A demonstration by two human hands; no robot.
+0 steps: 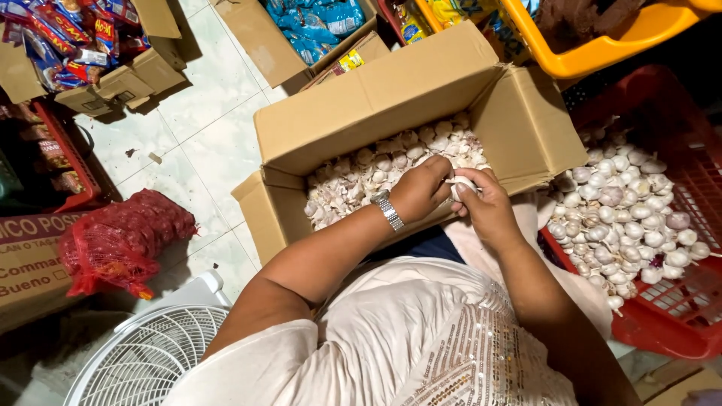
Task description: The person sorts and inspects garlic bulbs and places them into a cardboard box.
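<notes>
— Where is the garlic bulb point(462, 185), and which hand has it?

— It sits between the two hands, above the near edge of the cardboard box point(391, 90). The right hand point(490, 210) grasps it from below and from the right side, with its fingers curled around the bulb. The left hand point(421, 189), with a metal watch point(389, 210) on the wrist, comes from the left and closes its fingertips on the top of the same bulb.

— So both hands are equally near?

— Yes, both touch it. The bulb looks round, so I cannot tell a long axis; a thin white piece sticks out toward the left hand, perhaps a stem or loose skin.

— What lies around the hands?

— Just beyond them, inside the box, is a heap of pale garlic pieces point(391, 169). To the right of the right hand, a red crate point(677, 308) holds many whole bulbs point(624, 218). Far to the left, on the floor, lies a red net sack point(120, 237).
</notes>
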